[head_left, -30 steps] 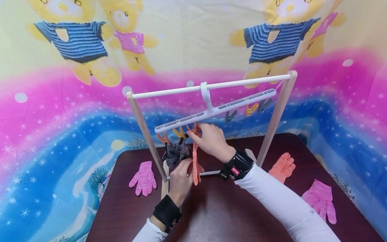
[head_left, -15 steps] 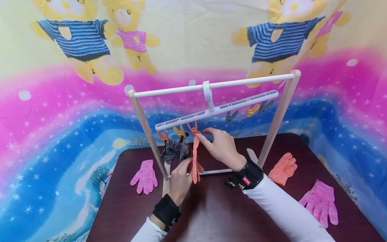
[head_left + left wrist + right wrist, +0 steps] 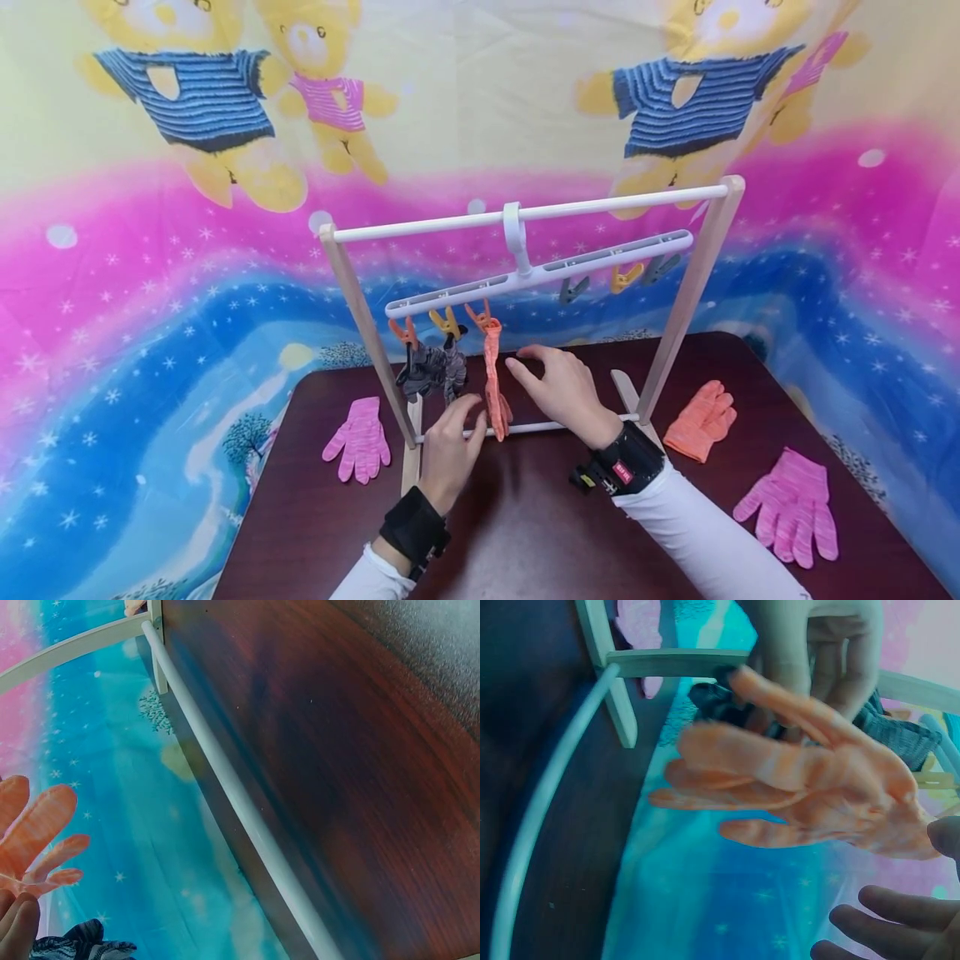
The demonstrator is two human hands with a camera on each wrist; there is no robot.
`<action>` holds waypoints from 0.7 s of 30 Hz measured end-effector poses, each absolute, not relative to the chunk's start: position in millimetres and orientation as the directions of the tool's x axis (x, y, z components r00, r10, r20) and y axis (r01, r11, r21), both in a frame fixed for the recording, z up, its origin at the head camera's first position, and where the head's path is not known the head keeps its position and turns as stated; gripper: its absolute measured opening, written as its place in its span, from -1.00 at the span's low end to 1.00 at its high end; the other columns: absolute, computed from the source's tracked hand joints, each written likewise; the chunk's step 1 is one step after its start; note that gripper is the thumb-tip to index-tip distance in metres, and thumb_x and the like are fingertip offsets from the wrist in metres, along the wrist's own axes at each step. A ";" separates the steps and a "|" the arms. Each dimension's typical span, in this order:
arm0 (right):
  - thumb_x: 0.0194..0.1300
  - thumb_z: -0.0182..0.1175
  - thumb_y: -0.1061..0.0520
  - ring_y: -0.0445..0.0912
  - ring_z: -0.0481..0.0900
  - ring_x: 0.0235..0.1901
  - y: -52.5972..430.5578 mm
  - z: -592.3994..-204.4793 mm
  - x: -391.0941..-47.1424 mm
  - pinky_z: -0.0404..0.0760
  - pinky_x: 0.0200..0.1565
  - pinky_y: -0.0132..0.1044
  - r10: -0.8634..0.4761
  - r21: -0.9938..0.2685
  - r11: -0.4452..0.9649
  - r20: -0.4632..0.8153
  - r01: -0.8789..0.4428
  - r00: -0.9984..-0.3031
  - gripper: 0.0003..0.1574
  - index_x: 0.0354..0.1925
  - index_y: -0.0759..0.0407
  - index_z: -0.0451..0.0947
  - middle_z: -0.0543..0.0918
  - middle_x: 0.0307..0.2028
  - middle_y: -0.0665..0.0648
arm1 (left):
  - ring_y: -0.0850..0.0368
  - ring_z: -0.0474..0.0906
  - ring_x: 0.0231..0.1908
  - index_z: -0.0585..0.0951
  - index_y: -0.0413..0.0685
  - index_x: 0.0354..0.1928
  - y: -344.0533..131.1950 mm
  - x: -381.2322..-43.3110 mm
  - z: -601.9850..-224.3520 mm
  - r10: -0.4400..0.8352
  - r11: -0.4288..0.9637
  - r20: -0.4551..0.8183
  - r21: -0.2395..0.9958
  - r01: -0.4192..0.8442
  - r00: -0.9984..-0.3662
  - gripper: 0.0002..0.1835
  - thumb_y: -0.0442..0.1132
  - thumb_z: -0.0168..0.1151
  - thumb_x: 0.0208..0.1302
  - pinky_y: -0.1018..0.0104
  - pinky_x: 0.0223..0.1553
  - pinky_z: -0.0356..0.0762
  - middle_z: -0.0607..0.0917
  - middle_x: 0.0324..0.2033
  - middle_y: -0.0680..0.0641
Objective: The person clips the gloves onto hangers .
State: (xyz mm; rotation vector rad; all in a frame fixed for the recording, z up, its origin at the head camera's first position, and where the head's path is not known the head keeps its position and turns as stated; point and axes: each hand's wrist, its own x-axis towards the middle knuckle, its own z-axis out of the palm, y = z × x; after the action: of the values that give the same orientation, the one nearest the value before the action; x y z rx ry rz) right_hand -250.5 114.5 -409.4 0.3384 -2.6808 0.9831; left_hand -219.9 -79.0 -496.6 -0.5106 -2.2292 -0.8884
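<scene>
An orange glove (image 3: 492, 383) hangs by its cuff from an orange clothespin (image 3: 480, 317) on the white hanger (image 3: 450, 297). My left hand (image 3: 452, 446) is just left of it, fingers loosely bent and holding nothing. On the glove's right side my right hand (image 3: 566, 393) is apart from it, with thumb and fingers spread. The right wrist view has the glove (image 3: 840, 780) between both hands, slightly blurred. Beside it on the left, dark grey striped gloves (image 3: 431, 371) hang from an orange clothespin (image 3: 403, 333) and a yellow clothespin (image 3: 447, 322).
The hanger tilts, left end lower, on the white top rail (image 3: 615, 202) of a wooden-legged rack. Several unused clothespins hang from its right half. On the dark table (image 3: 540, 517) lie a pink glove (image 3: 358, 442) at left, an orange glove (image 3: 701, 421) and another pink glove (image 3: 791, 508) at right.
My right hand has come off the clothespin and moved down and right. My left hand has let go of the orange glove, which now hangs from the clothespin and has swung slightly right.
</scene>
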 end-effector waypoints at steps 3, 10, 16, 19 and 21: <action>0.40 0.20 -0.23 0.06 0.75 -0.18 115.8 -417.4 -248.6 0.61 -0.31 -0.09 -0.116 -0.600 0.740 0.328 -0.302 -0.937 -0.47 0.07 0.11 0.70 0.80 -0.07 0.15 | 0.04 0.77 -0.07 0.68 -0.13 0.01 -77.8 -217.7 -498.5 0.113 0.700 0.714 0.436 0.565 -0.691 -0.71 -0.30 0.41 0.25 0.18 -0.12 0.72 0.79 -0.07 -0.12; 0.38 0.23 -0.20 -0.01 0.73 -0.27 119.9 -436.7 -242.9 0.62 -0.30 -0.12 -0.107 -0.611 0.742 0.297 -0.275 -0.949 -0.49 0.06 0.12 0.69 0.80 -0.13 0.14 | 0.06 0.79 -0.13 0.70 -0.09 0.00 -76.6 -212.1 -505.8 0.131 0.729 0.721 0.395 0.559 -0.681 -0.68 -0.26 0.47 0.20 0.22 -0.20 0.73 0.80 -0.09 -0.10; 0.38 0.24 -0.18 0.07 0.75 -0.08 123.8 -451.7 -238.1 0.66 -0.10 0.04 -0.113 -0.612 0.746 0.272 -0.262 -0.956 -0.48 0.07 0.17 0.68 0.79 -0.03 0.18 | 0.08 0.80 -0.16 0.72 -0.06 -0.02 -76.9 -207.9 -511.1 0.131 0.754 0.725 0.371 0.543 -0.677 -0.68 -0.22 0.49 0.17 0.23 -0.24 0.72 0.81 -0.10 -0.08; 0.38 0.24 -0.17 0.08 0.74 -0.05 125.8 -458.6 -236.1 0.66 -0.06 0.04 -0.119 -0.605 0.753 0.265 -0.261 -0.957 -0.48 0.06 0.18 0.68 0.78 -0.02 0.18 | 0.10 0.80 -0.16 0.72 -0.04 -0.04 -77.1 -206.1 -513.4 0.132 0.763 0.728 0.359 0.538 -0.673 -0.70 -0.22 0.48 0.17 0.24 -0.26 0.72 0.81 -0.11 -0.06; 0.38 0.25 -0.17 0.08 0.74 -0.03 126.7 -462.2 -234.4 0.66 -0.04 0.05 -0.120 -0.605 0.753 0.259 -0.258 -0.958 -0.48 0.06 0.18 0.68 0.78 -0.02 0.17 | 0.11 0.80 -0.17 0.72 -0.04 -0.05 -77.0 -205.4 -515.3 0.133 0.767 0.728 0.354 0.535 -0.672 -0.71 -0.24 0.48 0.16 0.24 -0.27 0.71 0.81 -0.12 -0.05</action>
State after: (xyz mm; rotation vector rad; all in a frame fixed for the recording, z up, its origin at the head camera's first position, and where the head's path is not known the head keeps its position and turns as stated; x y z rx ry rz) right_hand -234.4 126.7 -462.2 0.2996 -2.7471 0.9931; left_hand -205.4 -77.0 -515.3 -0.4956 -2.2461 -0.7286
